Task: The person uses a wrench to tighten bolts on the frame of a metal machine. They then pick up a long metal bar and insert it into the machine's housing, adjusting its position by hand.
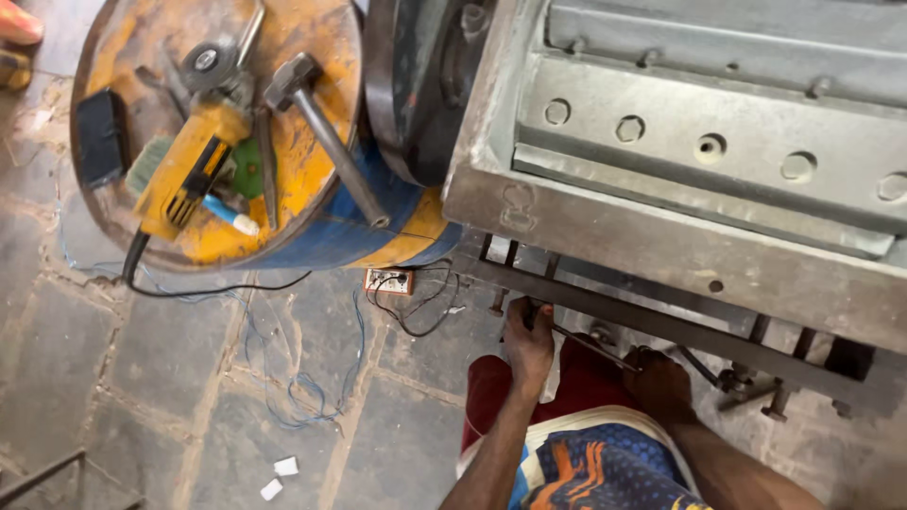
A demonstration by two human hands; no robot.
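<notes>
While gripping: hands [590,364] on spanner [595,348]

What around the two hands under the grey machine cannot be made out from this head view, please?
- Left hand: its fingertips are curled around the metal frame bar, so the exact grip is hidden.
- Right hand: it seems to hold a thin rod-like tool; the fingers hide its handle, and its kind is too small to tell.
- Grey machine: cut off by the top and right edges.

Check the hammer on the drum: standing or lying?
Lying. The hammer rests flat on the drum top, its handle overhanging the rim.
</notes>
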